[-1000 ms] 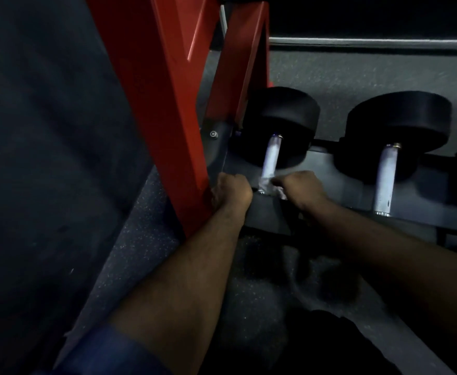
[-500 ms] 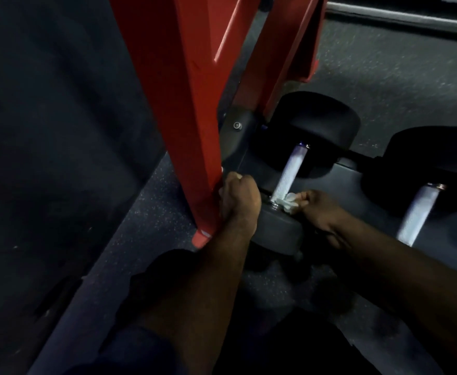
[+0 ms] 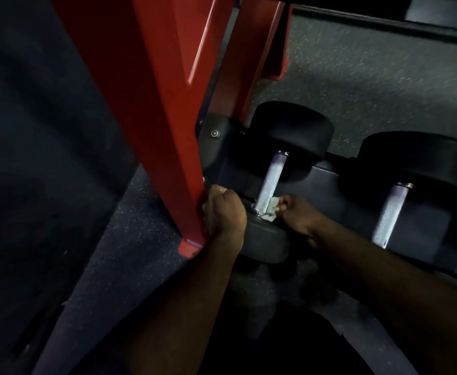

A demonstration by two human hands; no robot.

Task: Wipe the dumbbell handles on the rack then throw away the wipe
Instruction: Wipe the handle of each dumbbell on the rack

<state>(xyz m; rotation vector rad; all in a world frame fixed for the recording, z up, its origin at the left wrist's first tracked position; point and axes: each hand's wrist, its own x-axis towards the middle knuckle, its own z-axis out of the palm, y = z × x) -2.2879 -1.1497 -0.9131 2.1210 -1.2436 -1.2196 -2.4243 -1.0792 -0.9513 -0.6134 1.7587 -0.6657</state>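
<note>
Two black dumbbells lie on the dark lower rack shelf (image 3: 327, 182). The left dumbbell's knurled silver handle (image 3: 270, 180) runs from its far head down to its near head (image 3: 265, 239). My right hand (image 3: 297, 215) pinches a small crumpled white wipe (image 3: 272, 209) against the near end of that handle. My left hand (image 3: 223, 212) is curled in a fist beside the near head, against the red rack post; what it grips is hidden. The second dumbbell's handle (image 3: 389, 212) lies to the right, untouched.
A thick red rack post (image 3: 151, 104) slants down at the left, ending in a foot on the speckled rubber floor (image 3: 357, 77). A second red upright (image 3: 251, 50) stands behind it. A dark wall or panel fills the left side.
The view has shifted closer and lower over the left dumbbell. My right hand with the wipe stays at the near end of the handle; my left hand keeps its place by the red post.
</note>
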